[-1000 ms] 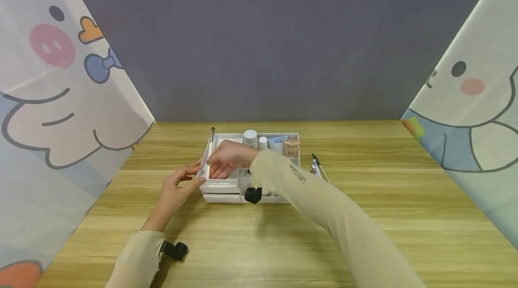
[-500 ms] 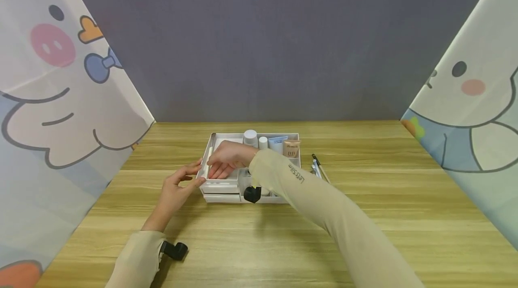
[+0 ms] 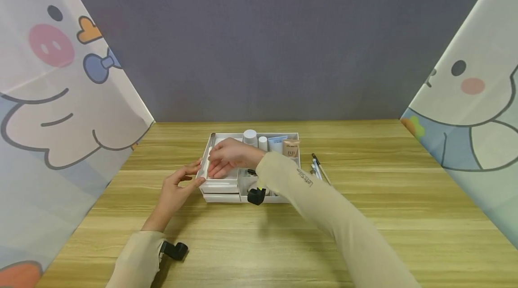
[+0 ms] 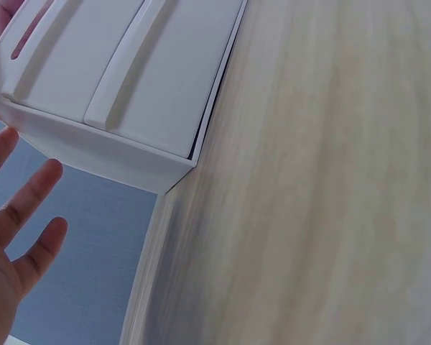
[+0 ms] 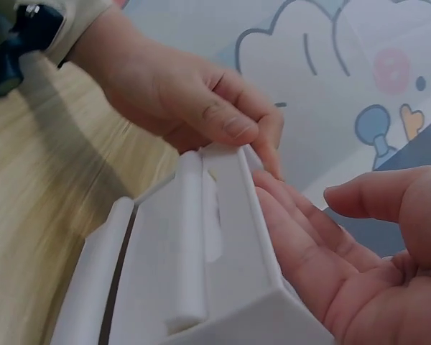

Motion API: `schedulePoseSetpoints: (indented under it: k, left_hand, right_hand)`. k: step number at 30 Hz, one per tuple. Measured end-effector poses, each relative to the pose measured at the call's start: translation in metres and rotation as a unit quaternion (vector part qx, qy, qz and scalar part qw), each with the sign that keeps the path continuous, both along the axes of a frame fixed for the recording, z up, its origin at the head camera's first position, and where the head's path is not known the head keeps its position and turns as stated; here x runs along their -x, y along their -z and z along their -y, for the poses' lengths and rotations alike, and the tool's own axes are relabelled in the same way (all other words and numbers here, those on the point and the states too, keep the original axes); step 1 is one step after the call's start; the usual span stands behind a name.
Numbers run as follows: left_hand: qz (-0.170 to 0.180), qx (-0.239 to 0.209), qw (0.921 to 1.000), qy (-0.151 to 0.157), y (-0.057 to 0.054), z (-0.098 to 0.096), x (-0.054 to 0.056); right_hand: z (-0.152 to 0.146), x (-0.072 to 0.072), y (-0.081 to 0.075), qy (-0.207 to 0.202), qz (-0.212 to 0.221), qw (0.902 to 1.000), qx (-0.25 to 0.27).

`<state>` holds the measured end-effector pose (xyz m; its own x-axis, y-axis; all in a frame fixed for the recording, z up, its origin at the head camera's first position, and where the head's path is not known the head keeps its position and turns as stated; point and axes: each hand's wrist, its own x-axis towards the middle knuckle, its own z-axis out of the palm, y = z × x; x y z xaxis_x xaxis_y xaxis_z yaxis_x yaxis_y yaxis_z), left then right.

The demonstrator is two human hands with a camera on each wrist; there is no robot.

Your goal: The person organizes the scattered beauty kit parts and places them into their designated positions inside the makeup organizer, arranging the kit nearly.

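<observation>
A white cosmetics organizer with two drawers at its front left stands on the table. My left hand holds its front-left corner, with thumb and index finger at the rim; in the left wrist view the other fingers are spread beside the side wall. Inside the top left compartment, along its left wall, lies a makeup brush with a pale handle and dark bristles. My right hand is over this compartment beside the brush. In the right wrist view its thumb stands apart from the extended fingers, with nothing between them.
A white-capped jar, a small white bottle, a blue tube and a BB cream tube stand in the organizer's back compartments. Several slim pencils or brushes lie on the table to its right.
The brush has gone down from a raised tilt to lie within the compartment. My right hand has let go of it and shifted slightly right. My left hand keeps its place.
</observation>
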<state>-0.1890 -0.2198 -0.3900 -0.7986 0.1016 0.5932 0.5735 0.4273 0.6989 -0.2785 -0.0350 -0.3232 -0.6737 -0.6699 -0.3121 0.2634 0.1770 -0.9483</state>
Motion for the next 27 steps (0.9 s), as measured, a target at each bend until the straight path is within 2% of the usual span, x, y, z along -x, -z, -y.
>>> schedulePoseSetpoints:
  k: [6, 11, 16, 21, 27]
  left_hand:
    - [0.018, -0.003, 0.9998, -0.008, 0.019, 0.009, 0.013]
    - [0.008, -0.010, 0.9999, -0.005, 0.021, 0.009, 0.015]
    - [0.005, -0.021, 0.9998, -0.006, 0.021, 0.008, 0.015]
    - [0.009, -0.027, 0.9996, 0.005, 0.019, 0.009, 0.014]
    - [0.012, -0.024, 0.9996, 0.010, 0.020, 0.010, 0.013]
  right_hand:
    - [-0.009, -0.002, 0.004, 0.044, 0.011, 0.9972, 0.059]
    - [-0.024, -0.006, 0.003, 0.041, 0.012, 0.9947, 0.093]
    - [-0.044, -0.011, 0.002, 0.023, -0.018, 0.9935, 0.110]
    - [-0.059, -0.016, 0.005, 0.000, -0.045, 0.9921, 0.117]
    - [-0.076, -0.023, 0.010, -0.015, -0.056, 0.9918, 0.114]
